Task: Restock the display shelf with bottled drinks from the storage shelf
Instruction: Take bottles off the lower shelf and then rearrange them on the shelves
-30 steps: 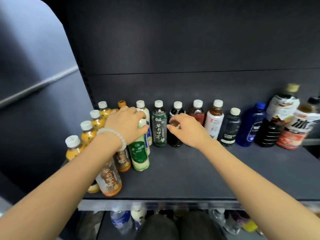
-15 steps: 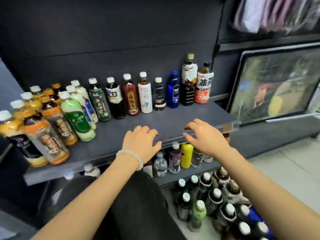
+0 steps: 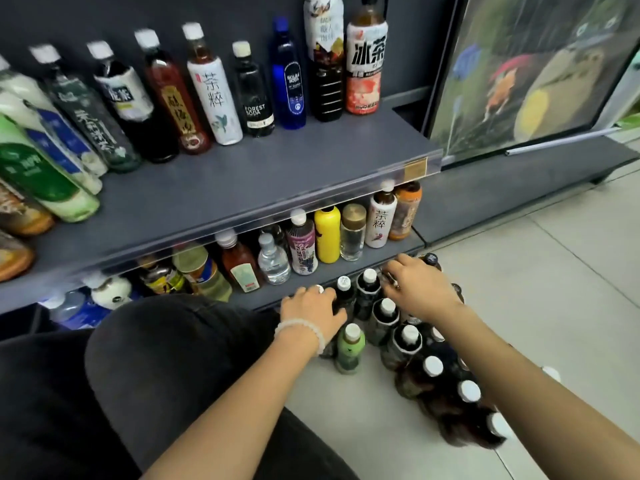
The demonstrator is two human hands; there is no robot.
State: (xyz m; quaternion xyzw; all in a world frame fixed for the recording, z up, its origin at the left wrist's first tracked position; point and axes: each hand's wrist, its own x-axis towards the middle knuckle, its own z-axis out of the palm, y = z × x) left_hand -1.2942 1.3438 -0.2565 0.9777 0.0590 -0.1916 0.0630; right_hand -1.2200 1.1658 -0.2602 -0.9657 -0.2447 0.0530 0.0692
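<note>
A cluster of dark bottles with white caps (image 3: 409, 341) stands on the tiled floor in front of the shelves. My left hand (image 3: 310, 315) is down among them, its fingers curled around one dark bottle (image 3: 344, 299). My right hand (image 3: 420, 291) hovers over the far bottles with fingers bent down; whatever is under its fingertips is hidden. A green bottle (image 3: 350, 349) stands just below my left hand. The display shelf (image 3: 277, 168) above carries a row of mixed drinks at its back and left.
A lower shelf (image 3: 266, 294) holds more bottles, among them a yellow one (image 3: 327, 233). My dark-clothed knee (image 3: 173, 358) fills the lower left. A framed picture (image 3: 519, 81) leans at the right on a low ledge. Pale floor tiles (image 3: 554, 289) stretch to the right.
My view dropped from the display shelf to the floor. Both hands left the shelf's front edge and came down onto the bottles on the floor.
</note>
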